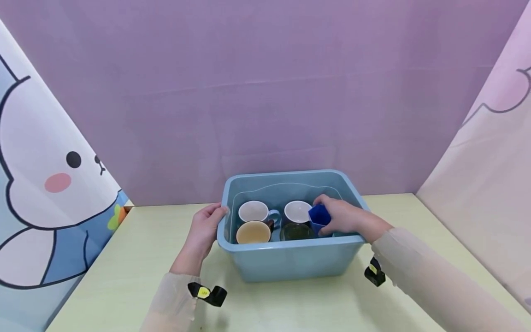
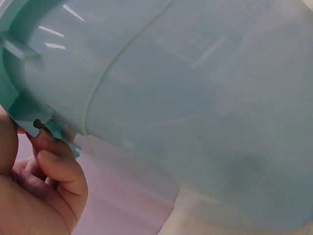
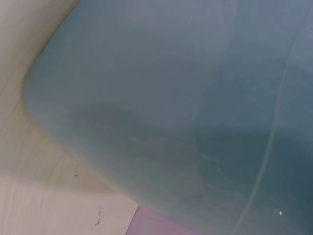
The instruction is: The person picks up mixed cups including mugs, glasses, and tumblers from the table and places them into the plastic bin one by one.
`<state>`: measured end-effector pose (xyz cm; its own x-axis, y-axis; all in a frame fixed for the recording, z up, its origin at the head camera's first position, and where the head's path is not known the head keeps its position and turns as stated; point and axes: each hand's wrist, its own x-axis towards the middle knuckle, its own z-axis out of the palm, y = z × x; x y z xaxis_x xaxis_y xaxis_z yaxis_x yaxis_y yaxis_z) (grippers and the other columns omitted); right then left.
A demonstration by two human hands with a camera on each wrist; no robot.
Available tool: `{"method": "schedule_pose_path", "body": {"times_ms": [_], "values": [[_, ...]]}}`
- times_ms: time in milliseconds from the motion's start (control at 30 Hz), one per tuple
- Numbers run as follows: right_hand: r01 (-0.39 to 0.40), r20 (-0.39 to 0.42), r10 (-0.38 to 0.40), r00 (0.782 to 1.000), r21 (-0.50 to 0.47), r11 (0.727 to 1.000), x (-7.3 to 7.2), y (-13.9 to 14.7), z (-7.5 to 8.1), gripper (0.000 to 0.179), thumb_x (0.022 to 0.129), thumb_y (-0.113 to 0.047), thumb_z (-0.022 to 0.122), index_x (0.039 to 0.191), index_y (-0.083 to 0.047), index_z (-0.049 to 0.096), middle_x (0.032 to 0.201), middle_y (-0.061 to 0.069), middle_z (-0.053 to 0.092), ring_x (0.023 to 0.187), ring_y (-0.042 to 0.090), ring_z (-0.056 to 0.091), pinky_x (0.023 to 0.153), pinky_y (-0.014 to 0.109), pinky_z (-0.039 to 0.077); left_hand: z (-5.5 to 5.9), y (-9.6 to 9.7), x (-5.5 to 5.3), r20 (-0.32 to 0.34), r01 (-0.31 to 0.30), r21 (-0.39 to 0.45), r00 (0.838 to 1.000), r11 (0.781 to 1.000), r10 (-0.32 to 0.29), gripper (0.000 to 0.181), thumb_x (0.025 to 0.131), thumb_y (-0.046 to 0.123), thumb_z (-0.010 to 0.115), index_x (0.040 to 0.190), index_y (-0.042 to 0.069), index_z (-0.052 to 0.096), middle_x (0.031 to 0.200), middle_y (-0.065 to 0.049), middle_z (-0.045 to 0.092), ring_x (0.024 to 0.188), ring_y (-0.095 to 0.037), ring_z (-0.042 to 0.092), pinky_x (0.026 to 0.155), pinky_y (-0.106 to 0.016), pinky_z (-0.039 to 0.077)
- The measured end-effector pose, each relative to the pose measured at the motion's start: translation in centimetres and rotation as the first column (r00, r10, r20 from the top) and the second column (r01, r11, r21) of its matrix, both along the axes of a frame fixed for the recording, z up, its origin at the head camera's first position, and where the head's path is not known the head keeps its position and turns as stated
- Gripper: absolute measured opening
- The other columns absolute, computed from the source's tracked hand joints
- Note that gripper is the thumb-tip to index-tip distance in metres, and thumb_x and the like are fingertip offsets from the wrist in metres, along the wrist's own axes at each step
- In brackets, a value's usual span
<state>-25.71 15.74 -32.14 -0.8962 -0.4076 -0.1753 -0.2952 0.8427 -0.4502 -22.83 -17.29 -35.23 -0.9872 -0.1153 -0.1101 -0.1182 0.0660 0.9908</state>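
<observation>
A light blue plastic tub [image 1: 286, 263] stands on the table. My left hand [image 1: 206, 228] grips its left rim; in the left wrist view, that hand's curled fingers [image 2: 63, 171] hook under the rim. Over the right side reaches my right hand [image 1: 342, 216], holding a dark blue angular cup [image 1: 319, 216] between thumb and fingers inside the tub. Left of it sit a white-lined mug [image 1: 297, 211], a dark green glass-like cup [image 1: 297, 231], a mug with a light blue handle [image 1: 253, 211] and a cream-lined mug [image 1: 253, 232]. The right wrist view shows only the tub's outer wall [image 3: 146, 98].
The pale wooden table [image 1: 124, 267] runs out to both sides of the tub. Behind it hangs a purple cloth backdrop [image 1: 278, 92]. Printed cartoon panels flank the table, a left panel [image 1: 33, 129] and a right panel [image 1: 489, 170].
</observation>
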Motion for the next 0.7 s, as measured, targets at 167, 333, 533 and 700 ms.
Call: {"method": "schedule_pose_path", "body": {"times_ms": [167, 333, 533, 700], "values": [[-0.017, 0.011, 0.017, 1.000, 0.020, 1.000, -0.11, -0.17, -0.20, 0.071, 0.076, -0.023, 0.078, 0.132, -0.007, 0.038, 0.125, 0.018, 0.054, 0.110, 0.033, 0.056, 0.094, 0.053, 0.046, 0.07, -0.09, 0.03, 0.006, -0.004, 0.003, 1.000, 1.000, 0.004, 0.041, 0.095, 0.025, 0.049, 0.129, 0.004, 0.055, 0.122, -0.022, 0.059, 0.094, -0.022, 0.064, 0.084, -0.035, 0.054], [-0.030, 0.010, 0.030, 1.000, 0.056, 0.998, -0.12, -0.19, -0.30, 0.072, 0.075, -0.024, 0.080, 0.131, -0.007, 0.038, 0.124, 0.017, 0.055, 0.110, 0.031, 0.057, 0.095, 0.052, 0.045, 0.14, -0.07, 0.02, 0.008, -0.003, -0.004, 1.000, 1.000, 0.003, 0.041, 0.096, 0.026, 0.048, 0.130, 0.004, 0.054, 0.122, -0.021, 0.059, 0.094, -0.021, 0.064, 0.085, -0.035, 0.054], [-0.037, 0.030, 0.035, 0.999, 0.074, 0.997, -0.16, -0.17, -0.34, 0.071, 0.075, -0.023, 0.079, 0.130, -0.007, 0.038, 0.125, 0.018, 0.054, 0.111, 0.032, 0.055, 0.096, 0.053, 0.044, 0.33, 0.03, 0.07, 0.006, -0.001, -0.002, 1.000, 1.000, 0.001, 0.042, 0.096, 0.026, 0.047, 0.131, 0.003, 0.053, 0.123, -0.021, 0.058, 0.095, -0.021, 0.064, 0.088, -0.038, 0.053], [-0.043, 0.045, 0.039, 0.998, 0.077, 0.996, -0.18, -0.10, -0.45, 0.069, 0.075, -0.022, 0.080, 0.128, -0.008, 0.038, 0.124, 0.017, 0.054, 0.110, 0.030, 0.055, 0.096, 0.051, 0.044, 0.43, 0.09, 0.22, 0.006, 0.001, -0.007, 1.000, 1.000, -0.001, 0.042, 0.097, 0.027, 0.047, 0.132, 0.005, 0.053, 0.124, -0.021, 0.058, 0.098, -0.023, 0.064, 0.089, -0.040, 0.052]]}}
